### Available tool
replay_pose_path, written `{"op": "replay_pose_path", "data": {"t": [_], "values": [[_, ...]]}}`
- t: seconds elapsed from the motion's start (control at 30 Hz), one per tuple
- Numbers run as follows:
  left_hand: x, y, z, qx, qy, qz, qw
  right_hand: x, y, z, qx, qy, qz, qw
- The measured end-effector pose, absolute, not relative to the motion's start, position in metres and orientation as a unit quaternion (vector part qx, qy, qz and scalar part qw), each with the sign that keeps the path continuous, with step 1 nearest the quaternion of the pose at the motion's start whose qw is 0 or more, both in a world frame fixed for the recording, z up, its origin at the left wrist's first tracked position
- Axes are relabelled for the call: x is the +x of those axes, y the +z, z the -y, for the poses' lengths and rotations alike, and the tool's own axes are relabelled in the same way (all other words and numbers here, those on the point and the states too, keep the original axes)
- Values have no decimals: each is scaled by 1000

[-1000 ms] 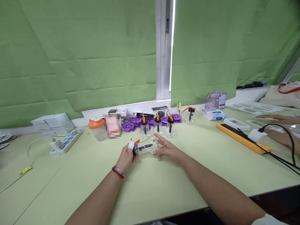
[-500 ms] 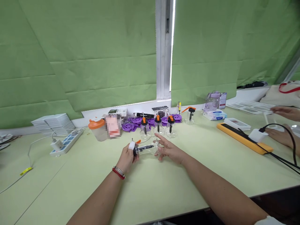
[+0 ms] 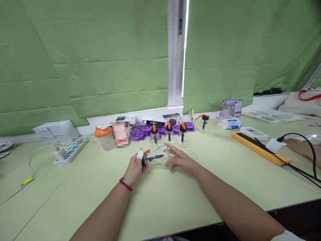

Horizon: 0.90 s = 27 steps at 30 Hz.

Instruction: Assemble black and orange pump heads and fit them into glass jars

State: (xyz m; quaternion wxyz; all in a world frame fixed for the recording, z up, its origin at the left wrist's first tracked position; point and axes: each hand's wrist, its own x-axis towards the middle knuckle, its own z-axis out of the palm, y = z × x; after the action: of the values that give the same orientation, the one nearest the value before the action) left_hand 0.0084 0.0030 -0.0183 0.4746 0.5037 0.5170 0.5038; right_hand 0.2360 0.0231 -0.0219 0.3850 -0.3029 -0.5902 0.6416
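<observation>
A clear bottle [image 3: 159, 158] lies on its side low over the table [image 3: 175, 201], near the middle, held between both hands. The left hand [image 3: 135, 168] is clenched around its black cap end, a white wrap on the thumb. The right hand [image 3: 181, 161] touches the bottle's base with fingers spread, not closed around it. Just behind stand 3 small bottles [image 3: 169, 136] with black-and-orange tops, then purple discs [image 3: 140, 133] and a cup with an orange lid [image 3: 104, 137]. A power strip [image 3: 71, 151] lies to the left. At the right, an orange bar [image 3: 260, 149] and another person's hand [image 3: 299, 147].
</observation>
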Motion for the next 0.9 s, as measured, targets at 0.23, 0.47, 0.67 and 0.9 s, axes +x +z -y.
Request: {"op": "replay_pose_path", "data": {"t": [0.23, 0.47, 0.67, 0.9], "values": [[11, -14, 2, 534, 487, -517, 457, 226, -35, -29, -375, 649, 555, 360], [7, -18, -3, 515, 508, -512, 463, 234, -21, -24, -321, 618, 593, 404], [9, -16, 0, 532, 495, -522, 447, 223, -28, -27, -385, 632, 563, 369], [6, -14, -2, 489, 516, -525, 469, 232, -27, -27, -325, 638, 580, 388]]}}
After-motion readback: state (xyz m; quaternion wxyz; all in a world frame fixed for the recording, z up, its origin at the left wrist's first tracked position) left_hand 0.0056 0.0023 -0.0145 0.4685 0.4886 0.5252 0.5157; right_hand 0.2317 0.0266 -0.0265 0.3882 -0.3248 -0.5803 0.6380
